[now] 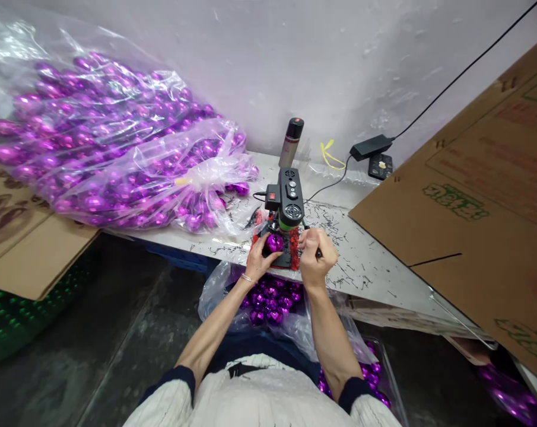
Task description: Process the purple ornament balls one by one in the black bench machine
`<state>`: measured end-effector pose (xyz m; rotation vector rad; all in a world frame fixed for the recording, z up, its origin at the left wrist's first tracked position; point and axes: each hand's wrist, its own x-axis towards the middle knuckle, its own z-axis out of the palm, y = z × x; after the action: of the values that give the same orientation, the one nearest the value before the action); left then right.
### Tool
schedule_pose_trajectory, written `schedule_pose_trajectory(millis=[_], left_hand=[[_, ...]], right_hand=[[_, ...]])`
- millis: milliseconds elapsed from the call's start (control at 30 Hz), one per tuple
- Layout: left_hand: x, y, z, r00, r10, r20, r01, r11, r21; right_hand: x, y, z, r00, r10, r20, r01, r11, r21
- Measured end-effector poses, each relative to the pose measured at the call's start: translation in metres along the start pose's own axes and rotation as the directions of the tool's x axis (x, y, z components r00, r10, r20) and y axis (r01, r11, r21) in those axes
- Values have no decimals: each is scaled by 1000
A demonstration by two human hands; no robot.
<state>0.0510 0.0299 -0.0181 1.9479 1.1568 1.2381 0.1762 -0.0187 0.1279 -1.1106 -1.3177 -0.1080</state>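
Observation:
A shiny purple ball ornament [275, 242] sits between the thumb and fingers of my left hand [258, 261], on the base of a small black bench machine [292, 193]. My right hand [316, 261] is a fist around the machine's black lever handle [318, 253], just right of the machine. Red fuzzy strips [294, 249] flank the base. Below the table edge, at my lap, an opened clear bag holds many purple balls [268, 302].
A large tied plastic bag [201, 172] of purple balls fills the left of the table. Behind the machine stands a spray can [291, 142]. A power adapter [370, 147] lies back right, and a cardboard box [473, 196] leans at the right. Dark scraps [352, 255] litter the tabletop.

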Motion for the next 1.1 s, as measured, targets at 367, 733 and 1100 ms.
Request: schedule_pose_trajectory(millis=[367,733,1100], left_hand=[[-123,-7,-15,865,266,425,-373,908,192],[170,-29,-62,909,-395,-131,416,853,315],[217,-36,-53,825,-557,-96,563,824,59]], right_hand=[[-24,15,-5,991,-121,53,122,993,-6],[-24,11,-5,988,-145,52,147,989,-22],[-23,9,-6,981,-175,89,179,983,-31]])
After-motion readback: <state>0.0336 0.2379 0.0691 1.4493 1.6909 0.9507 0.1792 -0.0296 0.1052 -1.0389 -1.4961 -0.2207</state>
